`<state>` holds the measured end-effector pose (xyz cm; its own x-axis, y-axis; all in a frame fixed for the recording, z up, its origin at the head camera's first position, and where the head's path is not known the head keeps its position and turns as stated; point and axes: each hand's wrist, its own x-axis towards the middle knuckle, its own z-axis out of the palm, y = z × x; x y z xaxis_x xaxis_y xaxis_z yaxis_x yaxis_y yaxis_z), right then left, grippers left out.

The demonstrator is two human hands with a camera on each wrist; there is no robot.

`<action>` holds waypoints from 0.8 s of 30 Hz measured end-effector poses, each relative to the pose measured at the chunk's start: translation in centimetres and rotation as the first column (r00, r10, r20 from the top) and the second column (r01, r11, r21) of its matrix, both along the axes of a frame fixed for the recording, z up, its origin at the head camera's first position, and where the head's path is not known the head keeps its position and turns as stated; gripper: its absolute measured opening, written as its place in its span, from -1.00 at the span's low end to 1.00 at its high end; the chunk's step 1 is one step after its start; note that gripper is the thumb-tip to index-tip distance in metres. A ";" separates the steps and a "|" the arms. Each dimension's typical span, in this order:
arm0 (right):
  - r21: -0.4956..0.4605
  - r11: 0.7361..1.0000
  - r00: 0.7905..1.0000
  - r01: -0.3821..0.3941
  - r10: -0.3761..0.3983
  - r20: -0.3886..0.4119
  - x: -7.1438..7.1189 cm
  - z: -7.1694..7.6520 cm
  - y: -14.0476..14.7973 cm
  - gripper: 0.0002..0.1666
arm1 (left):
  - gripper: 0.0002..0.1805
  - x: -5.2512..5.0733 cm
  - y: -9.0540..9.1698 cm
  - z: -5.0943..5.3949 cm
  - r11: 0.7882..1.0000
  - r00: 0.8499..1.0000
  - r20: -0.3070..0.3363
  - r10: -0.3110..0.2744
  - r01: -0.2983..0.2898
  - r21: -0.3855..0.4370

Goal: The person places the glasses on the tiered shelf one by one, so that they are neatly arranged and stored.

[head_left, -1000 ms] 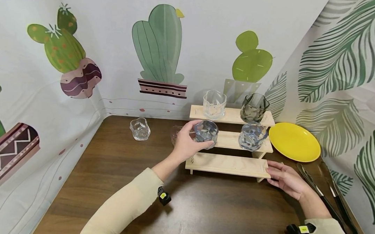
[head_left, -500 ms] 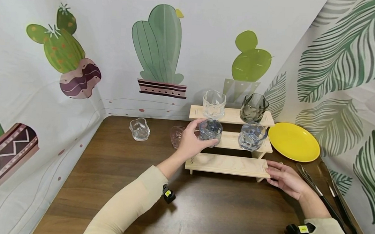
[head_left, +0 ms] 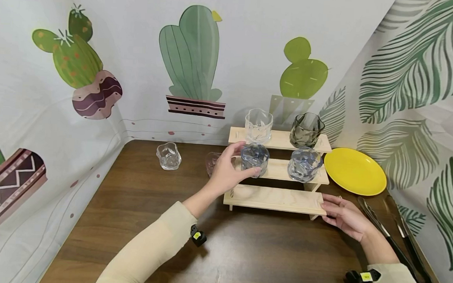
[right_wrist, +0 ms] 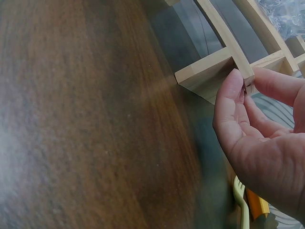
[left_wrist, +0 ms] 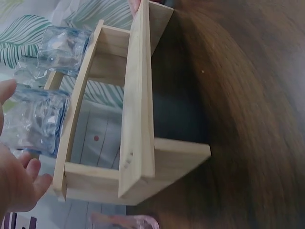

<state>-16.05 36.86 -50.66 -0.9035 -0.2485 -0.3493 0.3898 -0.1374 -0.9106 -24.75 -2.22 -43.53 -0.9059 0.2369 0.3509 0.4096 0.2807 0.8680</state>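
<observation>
A three-tier wooden stand point(head_left: 277, 197) bears a blue glass point(head_left: 254, 161) on the left of its middle tier. My left hand point(head_left: 225, 173) is around that glass, thumb in front and fingers behind; in the left wrist view, some fingertips point(left_wrist: 40, 183) stand apart from the blue glass point(left_wrist: 35, 121). My right hand point(head_left: 346, 218) pinches the right end of the lowest tier; the right wrist view has its thumb and fingers at the wood's end point(right_wrist: 245, 76). Another blue glass point(head_left: 305, 165) stands on the middle tier's right.
On the top tier are a clear glass point(head_left: 258, 127) and a grey glass point(head_left: 307, 131). A pink glass point(head_left: 211, 163), partly hidden, stands behind my left hand; another clear glass point(head_left: 169, 156) is farther left. A yellow plate point(head_left: 355, 171) and black-handled tongs point(head_left: 391, 241) lie right.
The left blue glass has moved slightly right onto the middle tier. My left hand went right with it, then back left a little, its grip loosened. My right hand has stayed in place.
</observation>
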 end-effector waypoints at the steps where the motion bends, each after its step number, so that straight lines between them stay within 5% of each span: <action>1: 0.002 1.000 1.000 0.000 0.000 0.001 0.0 0.0 0.0 -0.43 | -0.08 0.0 -0.3 0.0 1.000 1.000 -0.022 0.007 -0.007 -0.003; 10: -0.015 1.000 1.000 -0.007 0.007 -0.006 0.1 0.1 0.1 -0.56 | -0.21 -0.3 -4.5 -0.5 0.995 0.982 -0.167 0.088 -0.078 0.067; 16: -0.040 0.999 1.000 -0.013 0.013 -0.019 0.2 0.0 0.2 -0.67 | -0.22 -1.2 -7.4 -1.9 0.982 0.973 -0.134 0.190 -0.187 0.029; 24: -0.037 0.999 1.000 -0.019 0.019 -0.016 0.1 -0.1 0.1 -0.67 | -0.11 -2.0 -9.0 -4.6 0.971 0.974 -0.053 0.220 -0.224 -0.087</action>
